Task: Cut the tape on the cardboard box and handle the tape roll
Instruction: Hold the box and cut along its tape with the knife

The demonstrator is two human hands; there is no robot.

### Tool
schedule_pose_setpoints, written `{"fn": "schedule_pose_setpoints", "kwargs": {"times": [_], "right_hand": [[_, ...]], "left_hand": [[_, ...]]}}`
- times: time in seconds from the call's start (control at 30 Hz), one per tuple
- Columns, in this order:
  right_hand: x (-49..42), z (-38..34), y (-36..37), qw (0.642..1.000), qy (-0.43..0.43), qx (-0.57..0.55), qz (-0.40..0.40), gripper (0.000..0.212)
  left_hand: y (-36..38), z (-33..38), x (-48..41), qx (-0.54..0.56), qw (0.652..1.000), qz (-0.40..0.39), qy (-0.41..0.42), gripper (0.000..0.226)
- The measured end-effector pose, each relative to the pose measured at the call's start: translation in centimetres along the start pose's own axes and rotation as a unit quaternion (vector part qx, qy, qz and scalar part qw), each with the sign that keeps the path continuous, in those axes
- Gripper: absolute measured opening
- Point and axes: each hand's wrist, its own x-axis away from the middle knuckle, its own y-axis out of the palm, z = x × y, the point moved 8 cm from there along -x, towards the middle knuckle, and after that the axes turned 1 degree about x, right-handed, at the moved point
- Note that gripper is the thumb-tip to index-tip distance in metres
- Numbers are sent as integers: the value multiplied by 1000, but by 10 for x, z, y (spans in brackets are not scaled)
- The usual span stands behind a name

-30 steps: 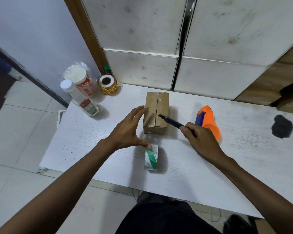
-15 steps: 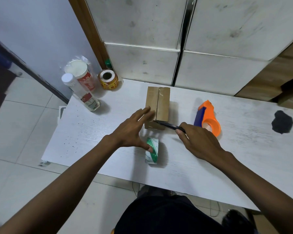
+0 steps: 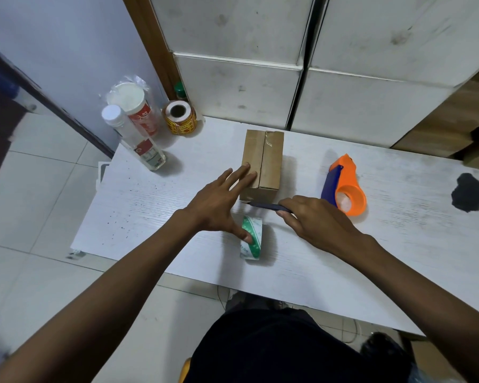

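The small cardboard box (image 3: 263,161) stands mid-tabletop (image 3: 398,244) – light and likely to slide – so the spread left hand (image 3: 219,205) braces its near corner, thumb on the tape roll (image 3: 251,237), while the right hand (image 3: 313,219) grips a dark cutter (image 3: 268,206) at its base.

A white table (image 3: 385,244) with a faint wood grain stands against stacked white panels (image 3: 371,106), scuffed and smudged with grey marks. A brown wooden post (image 3: 152,45) rises at the far left corner beside a pale lilac wall (image 3: 67,37). Pale square floor tiles (image 3: 25,203) lie to the left. A black stain (image 3: 469,192) marks the table's right side. Light is soft and even.
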Motion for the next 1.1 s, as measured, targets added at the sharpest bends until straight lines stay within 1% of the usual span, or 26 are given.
{"fn": "schedule_pose_setpoints", "kwargs": {"times": [0.13,0.53,0.67,0.8,0.87,0.97,1.03,1.1], "right_hand": [[-1,-2,3,999,-16,38,5,33],[2,-1,4,996,-24,81,29,32],[5,-1,7,993,-32,110,35,30],[11,-1,2,990,-41,128,48,21],[14,3,4,988,-39,141,40,20],[23,28,15,984,0,180,-8,23],[36,50,17,983,46,170,-44,28],[49,63,12,986,78,143,-42,30]], "left_hand": [[0,2,0,-33,999,-18,-7,144],[0,3,1,-46,998,-30,-17,144],[0,1,0,-50,998,-37,-25,145],[-2,2,0,-52,997,-42,-27,144],[-1,1,0,-53,997,-47,-28,146],[0,0,1,-48,997,-48,-30,147],[1,3,0,-44,998,-46,-25,148],[3,4,-1,-35,998,-41,-19,148]]}}
